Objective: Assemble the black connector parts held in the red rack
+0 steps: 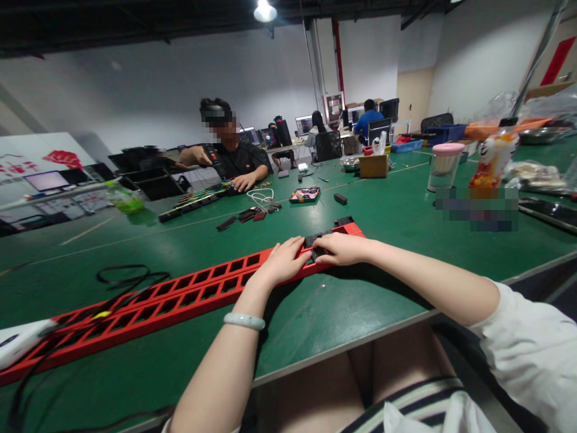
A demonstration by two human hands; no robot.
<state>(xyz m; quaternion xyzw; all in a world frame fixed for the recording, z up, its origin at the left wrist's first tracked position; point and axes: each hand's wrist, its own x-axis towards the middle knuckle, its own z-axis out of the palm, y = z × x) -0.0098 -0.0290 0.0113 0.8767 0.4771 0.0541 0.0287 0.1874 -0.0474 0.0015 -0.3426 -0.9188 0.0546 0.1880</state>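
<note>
On green table, long red rack, slanting away rightward, hands touching

One red frame, two slot rows; one bracelet; two bottles; one pink-lidded cup.

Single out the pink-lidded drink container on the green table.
It's the clear cup to the right of the right hand. The orange-and-white bottle beside it has a dark cap; the green bottle is at far left.
</note>
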